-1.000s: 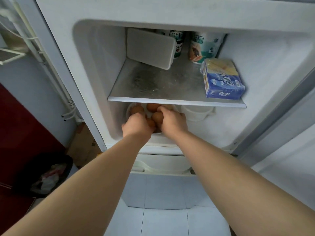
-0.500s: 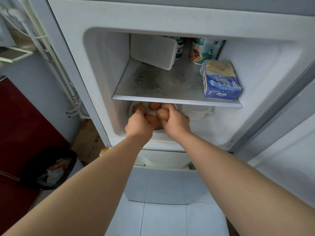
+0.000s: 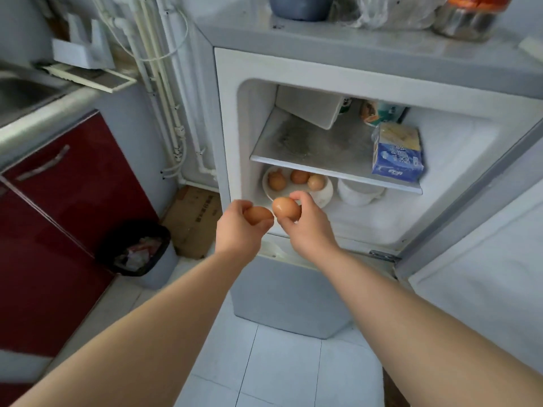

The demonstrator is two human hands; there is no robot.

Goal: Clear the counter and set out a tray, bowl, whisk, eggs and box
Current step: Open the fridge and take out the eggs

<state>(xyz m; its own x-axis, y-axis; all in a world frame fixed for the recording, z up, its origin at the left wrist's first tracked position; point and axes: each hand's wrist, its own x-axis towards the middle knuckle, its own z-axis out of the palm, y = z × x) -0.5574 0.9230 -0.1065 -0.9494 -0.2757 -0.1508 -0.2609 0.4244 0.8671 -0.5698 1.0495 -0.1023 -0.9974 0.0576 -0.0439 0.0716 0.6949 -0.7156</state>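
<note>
My left hand grips 1 smooth brown oval egg; my right hand pinches another brown egg beside it. 3 more eggs lie on round white plate.

Two brown eggs held side by side; three eggs lie on a plate.

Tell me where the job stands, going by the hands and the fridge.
Done: nothing set out shows; only the counter edge is in view. In hand: the left hand holds one egg, the right hand another egg, both in front of the open fridge. Left: three eggs lie on the plate, the blue box sits on the shelf; no tray or whisk shows.
</note>
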